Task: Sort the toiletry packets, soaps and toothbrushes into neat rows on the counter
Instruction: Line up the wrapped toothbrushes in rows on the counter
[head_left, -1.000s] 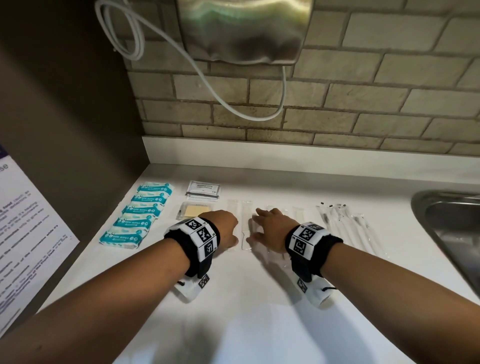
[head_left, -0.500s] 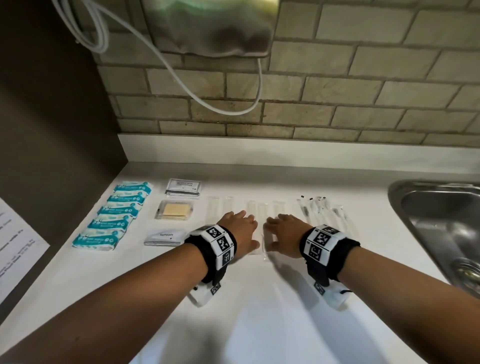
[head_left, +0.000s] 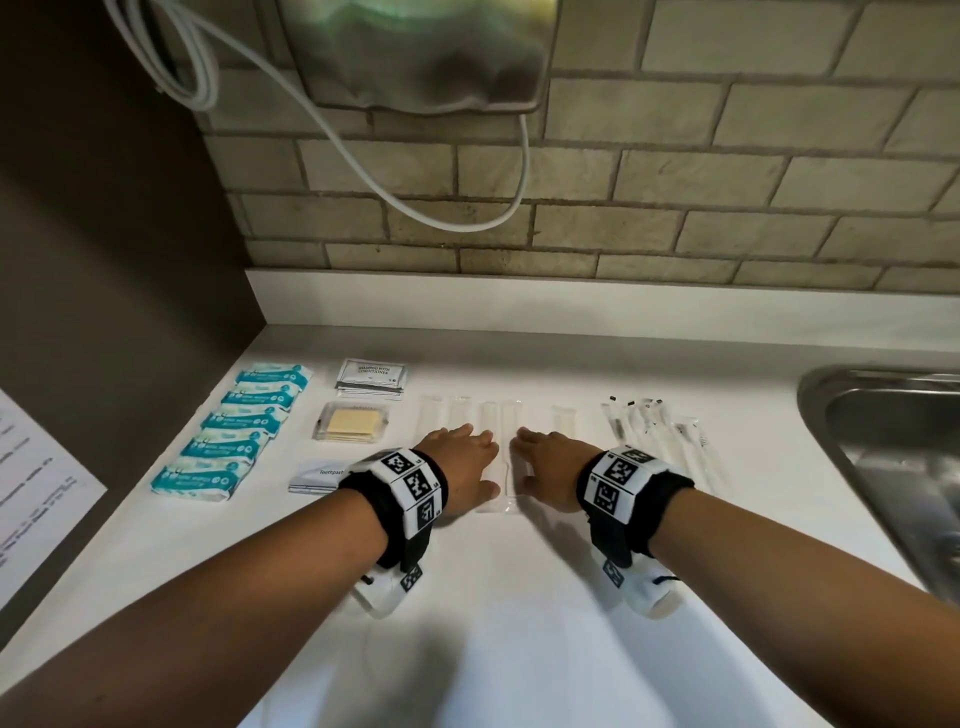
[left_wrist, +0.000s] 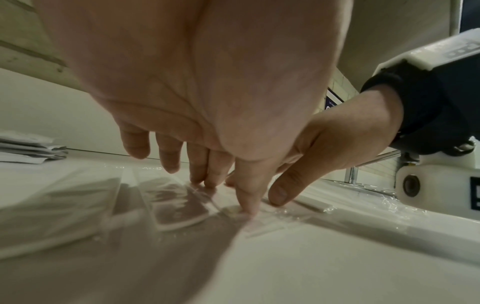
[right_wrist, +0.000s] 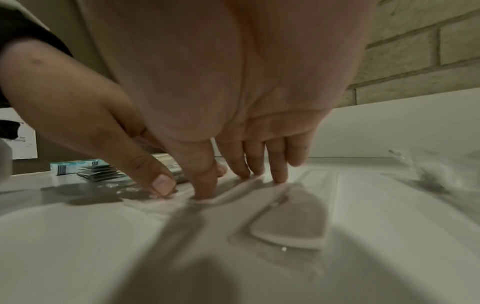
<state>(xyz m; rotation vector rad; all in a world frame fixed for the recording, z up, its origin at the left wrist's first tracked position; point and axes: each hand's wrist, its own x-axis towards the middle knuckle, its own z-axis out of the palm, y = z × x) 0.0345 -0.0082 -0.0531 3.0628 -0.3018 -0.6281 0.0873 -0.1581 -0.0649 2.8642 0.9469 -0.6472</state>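
Both hands lie palm-down on the white counter (head_left: 519, 597) with their fingers fairly straight. A long clear-wrapped white packet (head_left: 506, 462) lies between them. My left hand (head_left: 465, 462) touches its left edge with thumb and fingertips (left_wrist: 245, 205). My right hand (head_left: 543, 465) presses its right edge with fingertips (right_wrist: 205, 191). Several more clear-wrapped packets (head_left: 460, 415) lie in a row beyond the hands, one (right_wrist: 291, 222) under my right palm. Teal soap packets (head_left: 234, 431) form a column at the left. Wrapped toothbrushes (head_left: 654, 431) lie at the right.
Shampoo sachets (head_left: 371, 376), a clear box with a yellow block (head_left: 352, 428) and toothpaste sachets (head_left: 317, 478) form a column beside the soaps. A steel sink (head_left: 883, 441) is at the right. A brick wall with a hanging cable (head_left: 441, 218) backs the counter.
My left hand has slid right, uncovering the toothpaste sachets, and both hands now closely flank one clear packet. The head view has shifted a little.
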